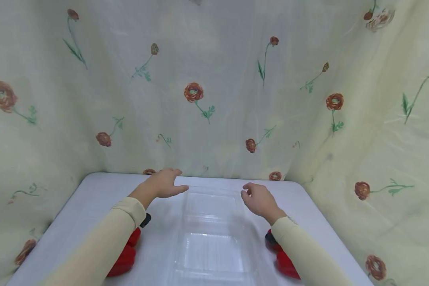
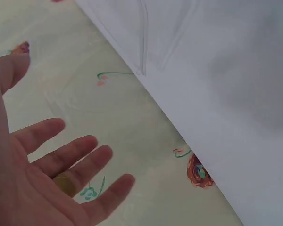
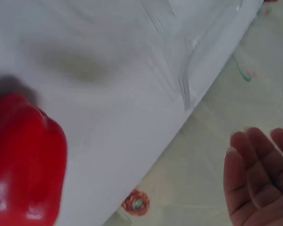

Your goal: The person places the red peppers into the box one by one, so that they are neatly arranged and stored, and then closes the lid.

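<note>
A clear plastic container, with two box-shaped sections one behind the other, lies in the middle of the white table. My left hand is beside its far left corner, thumb toward the rim; the left wrist view shows that hand empty, fingers spread, a gold-coloured ring on one. By the far right corner is my right hand, fingers loosely bent, and nothing shows in it in the right wrist view. A glossy red bell pepper lies near the right forearm, partly hidden by the sleeve in the head view.
Red peppers lie left of the container, partly behind the left sleeve. A dark item shows beside the right sleeve. Flower-printed cloth hangs round the white table at the back and both sides.
</note>
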A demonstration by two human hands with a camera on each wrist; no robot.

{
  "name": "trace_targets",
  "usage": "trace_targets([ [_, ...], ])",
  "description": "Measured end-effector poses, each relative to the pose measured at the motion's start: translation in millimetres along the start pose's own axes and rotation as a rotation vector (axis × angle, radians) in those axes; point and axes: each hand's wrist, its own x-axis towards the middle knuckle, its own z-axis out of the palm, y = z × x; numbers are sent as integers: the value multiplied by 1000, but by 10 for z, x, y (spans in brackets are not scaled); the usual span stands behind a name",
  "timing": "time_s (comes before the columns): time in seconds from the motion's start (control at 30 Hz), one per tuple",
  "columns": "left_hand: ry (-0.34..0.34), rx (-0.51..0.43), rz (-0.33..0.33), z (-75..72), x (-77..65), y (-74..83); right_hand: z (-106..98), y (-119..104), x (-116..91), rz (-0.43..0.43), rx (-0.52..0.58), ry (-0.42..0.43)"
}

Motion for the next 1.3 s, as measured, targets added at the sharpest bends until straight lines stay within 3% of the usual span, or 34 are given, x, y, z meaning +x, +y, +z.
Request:
trace_targets([
  [0.2, -57, -28, -30, -38, -137, -159, 5, -50, -316, 75, 42, 7],
  [0.4, -156, -28, -73, -128, -422, -308, 69, -193, -677, 178, 72, -59],
  [0.6, -230, -13, -80, -253, -691, -362, 43, -215, -1006, 213, -23, -122],
  [0.8, -266, -27, -148, -340, -886, -482, 51, -137, -1222, 241, -43, -151],
  [1.03, -310, -61, -204, -306, -1041, -608, 154, -47, -1388, 356, 57, -206],
  [1.3, -364, -122, -216, -179, -1078, -721, 256, 49, -1513, 478, 252, -259],
])
